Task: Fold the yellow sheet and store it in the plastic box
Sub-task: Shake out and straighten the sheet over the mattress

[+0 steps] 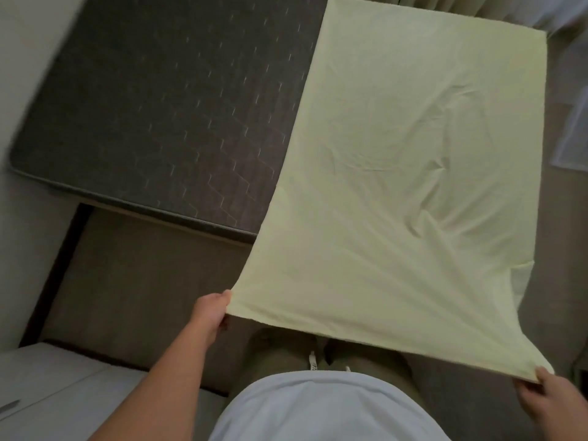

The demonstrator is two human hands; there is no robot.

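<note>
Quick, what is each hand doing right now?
Left hand: closed, pinching the near left corner of the yellow sheet.
Right hand: closed, gripping the near right corner of the same sheet.

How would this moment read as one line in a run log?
phase: folding | left hand: pinches yellow sheet corner | right hand: pinches other near corner | far part: lies on mattress

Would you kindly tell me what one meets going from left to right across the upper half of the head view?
Dark grey quilted mattress → pale yellow fabric sheet → translucent plastic box
</note>
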